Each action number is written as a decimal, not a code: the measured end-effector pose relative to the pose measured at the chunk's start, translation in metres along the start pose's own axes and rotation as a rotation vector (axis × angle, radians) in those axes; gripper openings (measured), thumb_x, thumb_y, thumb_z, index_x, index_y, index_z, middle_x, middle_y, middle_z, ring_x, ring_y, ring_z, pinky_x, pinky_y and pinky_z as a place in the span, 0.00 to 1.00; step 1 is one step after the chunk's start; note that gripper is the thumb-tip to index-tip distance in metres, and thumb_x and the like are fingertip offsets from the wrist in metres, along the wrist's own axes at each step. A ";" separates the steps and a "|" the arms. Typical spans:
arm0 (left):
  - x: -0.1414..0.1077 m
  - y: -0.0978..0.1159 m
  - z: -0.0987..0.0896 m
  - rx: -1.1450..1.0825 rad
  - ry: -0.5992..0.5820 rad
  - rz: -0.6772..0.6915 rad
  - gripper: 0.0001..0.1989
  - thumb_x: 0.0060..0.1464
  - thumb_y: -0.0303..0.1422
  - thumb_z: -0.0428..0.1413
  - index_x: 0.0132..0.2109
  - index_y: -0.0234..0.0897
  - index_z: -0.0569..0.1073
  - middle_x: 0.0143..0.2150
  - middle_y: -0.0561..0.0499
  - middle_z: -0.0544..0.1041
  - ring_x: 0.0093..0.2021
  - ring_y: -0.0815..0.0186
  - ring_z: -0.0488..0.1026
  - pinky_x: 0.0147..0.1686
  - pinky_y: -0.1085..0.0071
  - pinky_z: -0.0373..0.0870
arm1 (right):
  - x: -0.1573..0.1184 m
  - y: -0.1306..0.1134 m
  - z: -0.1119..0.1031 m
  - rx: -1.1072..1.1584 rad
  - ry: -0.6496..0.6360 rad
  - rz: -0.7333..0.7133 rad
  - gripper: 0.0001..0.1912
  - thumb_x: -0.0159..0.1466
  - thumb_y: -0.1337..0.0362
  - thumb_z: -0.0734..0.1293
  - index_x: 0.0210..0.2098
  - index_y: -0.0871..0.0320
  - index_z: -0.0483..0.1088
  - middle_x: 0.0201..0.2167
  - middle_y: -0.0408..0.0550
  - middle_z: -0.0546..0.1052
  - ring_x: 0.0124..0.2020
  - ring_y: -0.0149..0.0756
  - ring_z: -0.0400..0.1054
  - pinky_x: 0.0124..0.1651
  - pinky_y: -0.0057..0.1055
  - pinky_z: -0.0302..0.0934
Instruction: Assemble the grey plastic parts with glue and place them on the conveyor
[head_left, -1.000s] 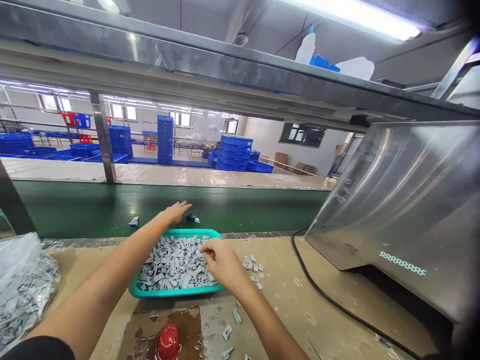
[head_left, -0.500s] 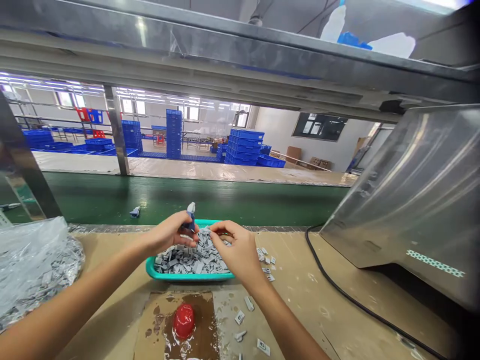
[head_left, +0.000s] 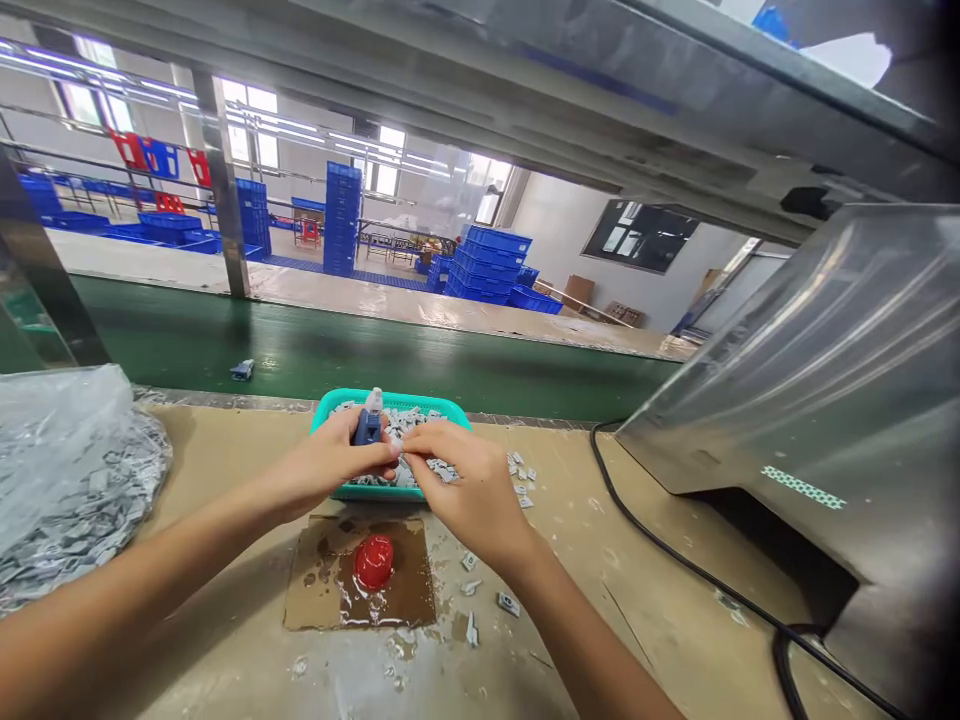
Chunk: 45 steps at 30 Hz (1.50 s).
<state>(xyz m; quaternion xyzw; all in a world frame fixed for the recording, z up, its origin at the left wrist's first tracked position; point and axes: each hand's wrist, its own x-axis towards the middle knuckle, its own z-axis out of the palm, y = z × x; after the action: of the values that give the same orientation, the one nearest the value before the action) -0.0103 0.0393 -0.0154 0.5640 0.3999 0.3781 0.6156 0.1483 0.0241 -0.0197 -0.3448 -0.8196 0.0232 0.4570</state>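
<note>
My left hand [head_left: 341, 458] is closed around a dark blue plastic part with a pale, translucent tip [head_left: 370, 425], held upright over the basket. The fingertips of my right hand [head_left: 461, 475] are pinched together against my left fingertips, with a small pale piece [head_left: 396, 447] between them, mostly hidden. Below and behind both hands is a turquoise plastic basket [head_left: 450, 408] full of small grey plastic pieces [head_left: 409, 420]. A wet red dome-shaped object [head_left: 373, 562] sits on a soaked piece of cardboard [head_left: 315, 600] nearer to me.
Loose grey pieces [head_left: 508, 603] lie right of the cardboard. A clear bag [head_left: 75, 470] of grey pieces is at left. A similar blue part [head_left: 242, 370] lies on the green belt [head_left: 450, 370]. At right stand a metal housing [head_left: 795, 400] and a black cable [head_left: 637, 530].
My hands have come together, the right one leaving the pieces in the basket with a small pale piece. The blue part is more upright. The camera view has tilted and shifted.
</note>
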 end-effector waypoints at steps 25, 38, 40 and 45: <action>0.006 0.007 -0.011 -0.011 0.092 0.222 0.06 0.43 0.29 0.58 0.29 0.32 0.68 0.26 0.53 0.70 0.27 0.73 0.68 0.30 0.75 0.65 | -0.102 -0.007 -0.008 -0.004 -0.246 0.108 0.09 0.57 0.76 0.61 0.29 0.59 0.69 0.27 0.47 0.74 0.30 0.33 0.61 0.32 0.31 0.61; 0.010 -0.003 -0.013 -0.123 0.109 0.056 0.14 0.41 0.26 0.59 0.39 0.34 0.67 0.35 0.50 0.75 0.38 0.68 0.71 0.39 0.71 0.63 | -0.101 -0.009 -0.007 -0.056 -0.291 0.078 0.09 0.58 0.76 0.60 0.29 0.59 0.69 0.25 0.46 0.73 0.29 0.34 0.60 0.32 0.33 0.59; 0.009 -0.002 -0.012 -0.066 0.128 0.038 0.14 0.39 0.26 0.60 0.36 0.34 0.69 0.33 0.49 0.75 0.36 0.67 0.71 0.37 0.71 0.64 | -0.100 -0.008 -0.009 -0.050 -0.290 0.061 0.09 0.57 0.76 0.60 0.29 0.59 0.69 0.25 0.47 0.73 0.29 0.34 0.60 0.32 0.33 0.60; 0.005 0.000 -0.007 0.089 0.097 0.030 0.12 0.35 0.26 0.62 0.31 0.34 0.69 0.26 0.53 0.73 0.26 0.71 0.68 0.28 0.74 0.62 | -0.081 -0.009 -0.026 0.043 -0.172 0.110 0.09 0.55 0.76 0.63 0.31 0.57 0.70 0.26 0.45 0.75 0.29 0.32 0.63 0.31 0.31 0.62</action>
<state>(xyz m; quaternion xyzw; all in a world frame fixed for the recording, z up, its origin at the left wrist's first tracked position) -0.0145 0.0465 -0.0155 0.5778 0.4374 0.3959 0.5640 0.1914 -0.0372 -0.0614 -0.3761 -0.8350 0.0952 0.3903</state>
